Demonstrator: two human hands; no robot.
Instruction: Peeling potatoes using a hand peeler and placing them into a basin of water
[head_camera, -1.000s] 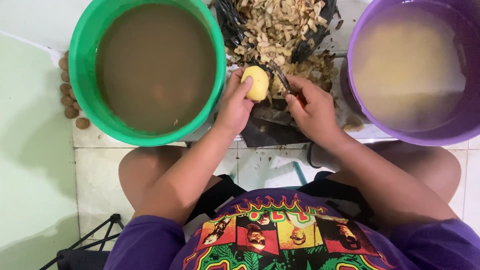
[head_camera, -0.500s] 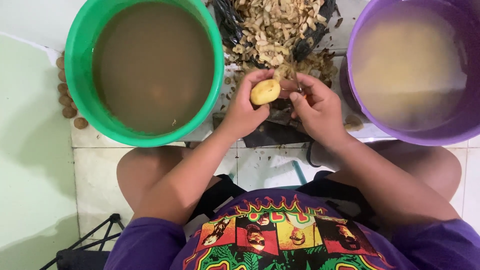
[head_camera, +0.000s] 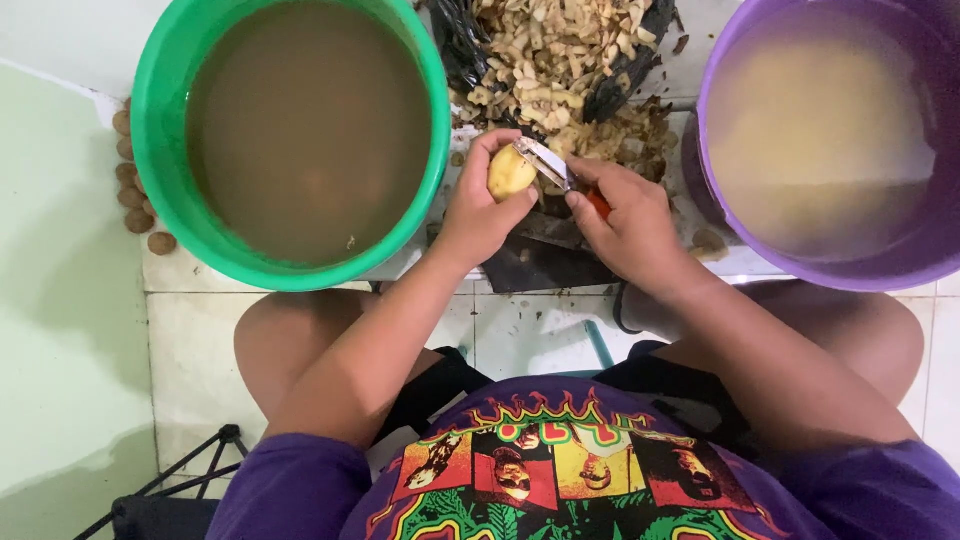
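Note:
My left hand (head_camera: 478, 210) grips a small, mostly peeled yellow potato (head_camera: 508, 173) between thumb and fingers, above a dark board. My right hand (head_camera: 625, 222) holds a peeler (head_camera: 552, 166) with a metal blade and a red-orange handle. The blade rests against the potato's upper right side. Both hands sit between the two buckets, just below a pile of peelings (head_camera: 555, 60).
A green bucket (head_camera: 160, 150) of murky brown water stands at the left, a purple bucket (head_camera: 720, 110) of cloudy water with peeled potatoes at the right. Peelings lie on a black bag behind the hands. Several small unpeeled potatoes (head_camera: 135, 190) line the floor left of the green bucket.
The left hand turned the potato from lying sideways to more upright. The peeler blade came back onto its upper right side and is now plainly visible.

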